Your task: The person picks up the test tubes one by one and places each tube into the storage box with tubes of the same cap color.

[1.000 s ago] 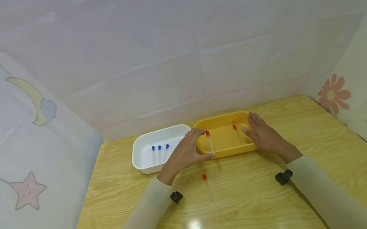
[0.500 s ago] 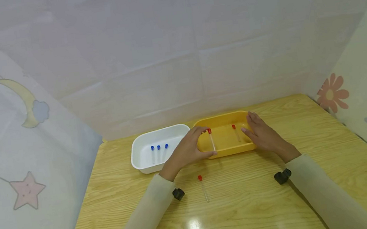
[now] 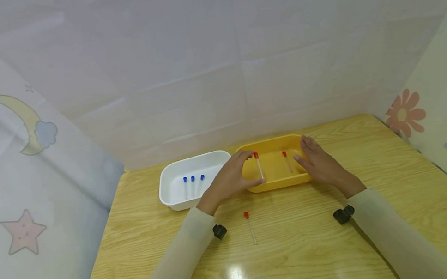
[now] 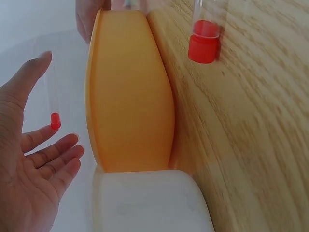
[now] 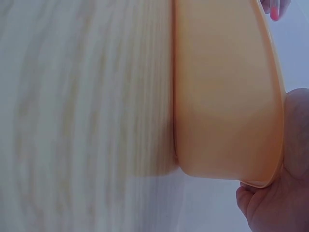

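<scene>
My left hand (image 3: 230, 176) pinches a test tube (image 3: 259, 166) lengthwise between thumb and index finger, red cap at the far end, over the left part of the yellow tray (image 3: 281, 183). In the left wrist view the held tube (image 4: 53, 92) shows clear glass or plastic, the other fingers spread below it. My right hand (image 3: 324, 164) holds the tray's right end, thumb over the inside and fingers along the outer wall. A second red-capped tube (image 3: 287, 162) lies inside the tray. Another red-capped tube (image 3: 250, 228) lies on the table in front.
Left of the yellow tray, close against it, stands a white tray (image 3: 173, 205) with three blue-capped tubes (image 3: 193, 187) lying in it. Both trays sit near the back edge of the wooden table (image 3: 304, 250). A pale cloth wall (image 3: 184, 93) rises behind.
My left hand, pinching the tube, has shifted slightly right and farther over the yellow tray. My right hand stays at the tray's right end.
</scene>
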`<control>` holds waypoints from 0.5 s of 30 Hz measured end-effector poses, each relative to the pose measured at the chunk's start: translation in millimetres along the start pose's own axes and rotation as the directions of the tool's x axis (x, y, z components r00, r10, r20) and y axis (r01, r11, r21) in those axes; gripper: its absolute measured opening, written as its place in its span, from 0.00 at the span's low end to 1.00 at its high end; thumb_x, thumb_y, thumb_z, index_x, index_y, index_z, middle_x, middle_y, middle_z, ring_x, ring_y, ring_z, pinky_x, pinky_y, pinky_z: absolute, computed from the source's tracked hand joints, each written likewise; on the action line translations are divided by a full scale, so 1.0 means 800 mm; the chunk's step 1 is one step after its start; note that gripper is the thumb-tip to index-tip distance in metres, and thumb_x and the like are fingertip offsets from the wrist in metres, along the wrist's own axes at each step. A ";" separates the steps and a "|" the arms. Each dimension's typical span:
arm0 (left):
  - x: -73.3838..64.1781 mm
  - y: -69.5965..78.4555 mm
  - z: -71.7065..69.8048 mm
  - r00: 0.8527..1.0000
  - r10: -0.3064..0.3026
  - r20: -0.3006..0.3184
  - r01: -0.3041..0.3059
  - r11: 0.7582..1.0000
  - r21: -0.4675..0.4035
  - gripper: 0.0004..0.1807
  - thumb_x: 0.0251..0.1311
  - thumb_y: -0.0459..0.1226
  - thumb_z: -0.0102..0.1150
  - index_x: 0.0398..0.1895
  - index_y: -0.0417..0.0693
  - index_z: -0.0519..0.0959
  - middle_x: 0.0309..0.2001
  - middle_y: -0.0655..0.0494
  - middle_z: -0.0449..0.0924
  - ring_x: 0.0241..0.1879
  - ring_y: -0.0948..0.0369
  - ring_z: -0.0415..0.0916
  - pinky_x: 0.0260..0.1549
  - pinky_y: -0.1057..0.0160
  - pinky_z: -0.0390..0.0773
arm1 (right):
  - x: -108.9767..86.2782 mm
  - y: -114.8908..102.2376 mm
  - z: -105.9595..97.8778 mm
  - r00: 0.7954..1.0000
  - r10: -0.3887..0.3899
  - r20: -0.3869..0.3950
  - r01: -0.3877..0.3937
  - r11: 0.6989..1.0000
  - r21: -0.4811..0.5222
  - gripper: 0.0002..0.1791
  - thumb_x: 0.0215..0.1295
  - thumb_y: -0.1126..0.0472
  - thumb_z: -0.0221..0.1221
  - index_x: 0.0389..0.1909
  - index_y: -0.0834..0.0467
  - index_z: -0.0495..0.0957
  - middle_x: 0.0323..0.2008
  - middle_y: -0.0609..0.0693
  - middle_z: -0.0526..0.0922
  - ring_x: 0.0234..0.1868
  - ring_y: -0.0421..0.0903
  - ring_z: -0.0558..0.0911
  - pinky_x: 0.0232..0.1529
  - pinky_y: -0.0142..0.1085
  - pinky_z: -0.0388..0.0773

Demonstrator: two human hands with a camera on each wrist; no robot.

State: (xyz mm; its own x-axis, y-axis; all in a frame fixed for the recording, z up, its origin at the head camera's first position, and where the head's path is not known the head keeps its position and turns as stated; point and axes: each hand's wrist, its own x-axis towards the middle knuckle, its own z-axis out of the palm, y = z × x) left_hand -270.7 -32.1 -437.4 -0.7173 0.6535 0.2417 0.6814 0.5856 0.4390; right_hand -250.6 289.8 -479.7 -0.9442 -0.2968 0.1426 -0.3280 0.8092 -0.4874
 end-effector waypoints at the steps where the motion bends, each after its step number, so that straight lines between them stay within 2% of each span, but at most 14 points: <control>1: 0.001 -0.001 0.000 1.000 -0.005 0.000 0.005 1.000 0.007 0.49 0.55 0.65 0.68 0.74 0.51 0.65 0.69 0.54 0.69 0.64 0.52 0.70 0.64 0.50 0.72 | 0.000 0.000 0.000 1.000 -0.001 -0.001 0.001 1.000 0.000 0.44 0.83 0.41 0.39 0.77 0.73 0.37 0.80 0.64 0.31 0.79 0.66 0.36 0.75 0.61 0.37; 6: 0.007 -0.003 0.002 1.000 -0.025 0.012 0.025 1.000 0.014 0.50 0.55 0.66 0.67 0.75 0.51 0.64 0.72 0.52 0.66 0.65 0.53 0.70 0.64 0.49 0.72 | 0.000 0.001 0.000 1.000 0.000 -0.008 0.000 1.000 0.002 0.44 0.82 0.41 0.39 0.77 0.73 0.38 0.80 0.64 0.32 0.79 0.66 0.36 0.75 0.61 0.38; 15: 0.014 -0.002 0.004 0.998 -0.060 0.024 0.061 0.997 -0.036 0.50 0.55 0.63 0.69 0.77 0.51 0.63 0.74 0.51 0.63 0.66 0.50 0.70 0.65 0.47 0.71 | -0.001 -0.002 -0.002 1.000 0.006 -0.007 -0.006 1.000 0.015 0.44 0.83 0.42 0.39 0.77 0.73 0.38 0.80 0.64 0.33 0.80 0.63 0.35 0.75 0.61 0.38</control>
State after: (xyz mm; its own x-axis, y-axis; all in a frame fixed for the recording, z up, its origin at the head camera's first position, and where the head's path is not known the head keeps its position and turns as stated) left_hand -279.5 -24.7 -438.0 -0.7532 0.6286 0.1938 0.6308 0.6067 0.4837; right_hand -249.1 289.8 -478.1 -0.9463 -0.2888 0.1456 -0.3222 0.8034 -0.5007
